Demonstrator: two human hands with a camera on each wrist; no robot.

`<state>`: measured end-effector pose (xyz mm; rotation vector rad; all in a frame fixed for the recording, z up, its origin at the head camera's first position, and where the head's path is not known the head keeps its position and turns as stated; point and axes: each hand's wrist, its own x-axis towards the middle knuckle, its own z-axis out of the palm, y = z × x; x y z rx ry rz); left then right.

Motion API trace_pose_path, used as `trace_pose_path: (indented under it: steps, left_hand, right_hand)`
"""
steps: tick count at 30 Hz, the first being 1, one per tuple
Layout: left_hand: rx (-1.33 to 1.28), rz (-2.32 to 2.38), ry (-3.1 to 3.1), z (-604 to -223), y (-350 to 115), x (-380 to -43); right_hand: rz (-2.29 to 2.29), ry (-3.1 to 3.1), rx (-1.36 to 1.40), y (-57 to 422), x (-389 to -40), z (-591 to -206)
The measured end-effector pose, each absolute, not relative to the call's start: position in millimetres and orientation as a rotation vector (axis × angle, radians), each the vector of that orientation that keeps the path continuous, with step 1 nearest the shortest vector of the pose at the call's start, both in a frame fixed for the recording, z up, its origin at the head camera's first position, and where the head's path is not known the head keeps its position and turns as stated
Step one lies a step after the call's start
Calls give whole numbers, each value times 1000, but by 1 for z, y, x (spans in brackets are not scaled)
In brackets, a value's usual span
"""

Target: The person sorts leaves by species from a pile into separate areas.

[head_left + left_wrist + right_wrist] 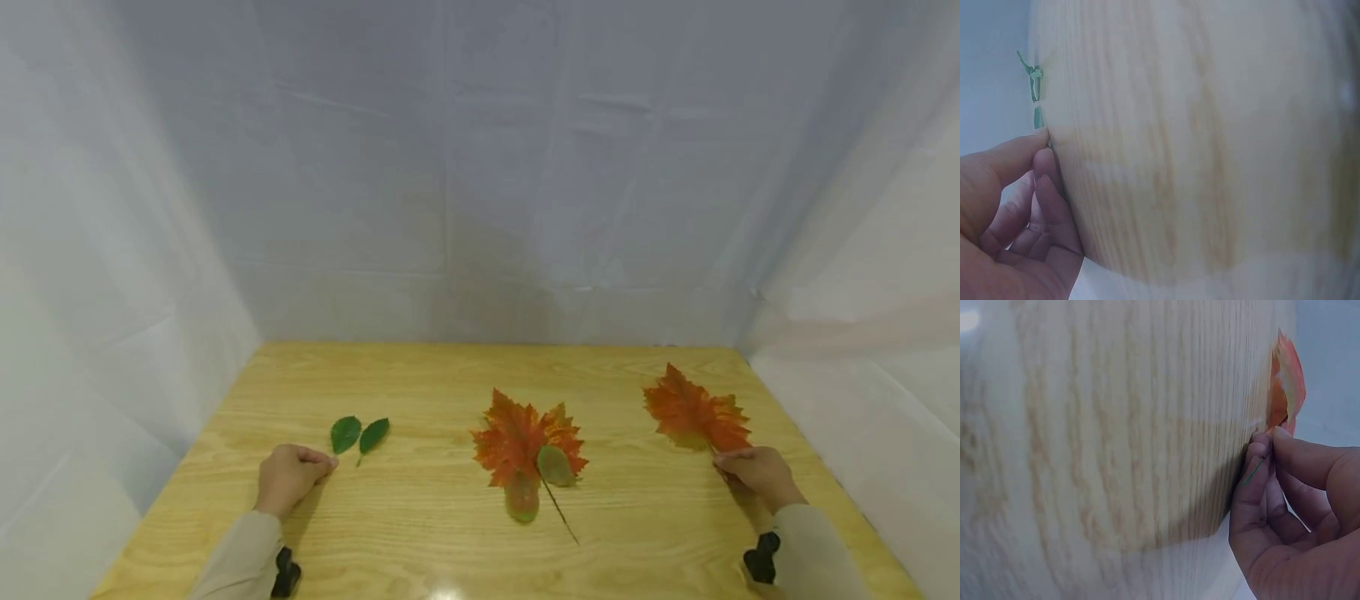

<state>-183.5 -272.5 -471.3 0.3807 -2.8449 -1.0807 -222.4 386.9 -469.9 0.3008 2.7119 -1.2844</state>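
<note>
My left hand (291, 479) is low over the left part of the table, thumb and forefinger pinching the base of a small green leaf (346, 434). A second green leaf (374, 434) lies just right of it, its short stem pointing toward me. In the left wrist view the held leaf (1038, 117) shows edge-on at the fingertips. Over at the right, my right hand (759, 475) pinches the stem of an orange-red maple leaf (693, 410). The right wrist view has this leaf (1288, 381) curling up beyond the thumb, and a thin green stem (1254, 471) across the fingers.
Near the table's middle lies an orange maple leaf (513, 437) with a dark stem running toward me. Two rounded greenish leaves (555, 465) sit against its lower part. White sheeting (480, 208) stands behind the wooden table (420, 542) and along both sides.
</note>
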Motion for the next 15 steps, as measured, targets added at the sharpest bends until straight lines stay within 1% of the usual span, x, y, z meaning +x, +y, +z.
trace_pose_path:
  steps: [10, 15]
  left_hand:
    - [383, -1092, -2860, -471, -273, -184]
    - [381, -1100, -2861, -471, -274, -184]
  right_hand:
    - [-1219, 2711, 396, 388, -222, -467]
    - [-1155, 2767, 380, 383, -220, -462]
